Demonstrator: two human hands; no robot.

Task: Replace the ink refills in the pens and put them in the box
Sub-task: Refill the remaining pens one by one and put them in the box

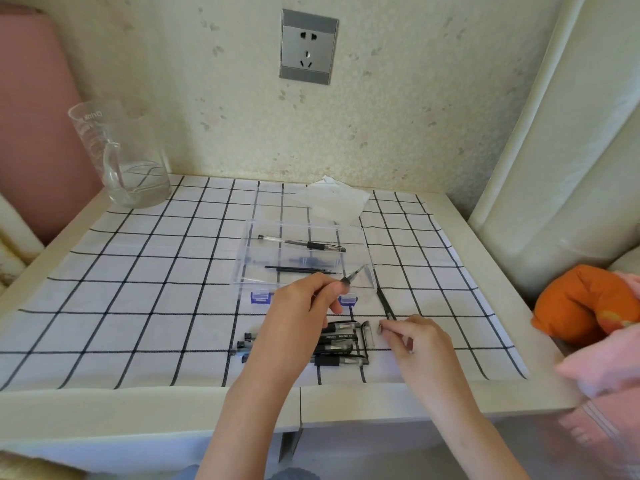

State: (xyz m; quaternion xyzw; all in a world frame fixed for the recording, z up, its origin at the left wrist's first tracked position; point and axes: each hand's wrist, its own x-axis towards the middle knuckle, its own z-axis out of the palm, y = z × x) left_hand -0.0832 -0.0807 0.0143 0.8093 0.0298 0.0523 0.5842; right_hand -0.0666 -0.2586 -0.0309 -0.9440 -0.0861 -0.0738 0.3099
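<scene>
A clear plastic box (367,271) with blue latches lies open on the checked cloth. Inside it are one assembled black pen (304,243) and thin black refills (301,270). My left hand (301,310) pinches a pen barrel (353,274) whose clear end points up and right over the box's front edge. My right hand (412,336) grips the lower end of a thin black refill (385,303) that slants up towards the box's right corner. A bundle of several black pens (341,344) lies between and partly under my hands.
A glass jug (124,157) stands at the back left corner. A crumpled white tissue (332,199) lies behind the box. An orange soft thing (585,303) and pink fabric (609,368) sit at the right edge. A wall socket (308,46) is above.
</scene>
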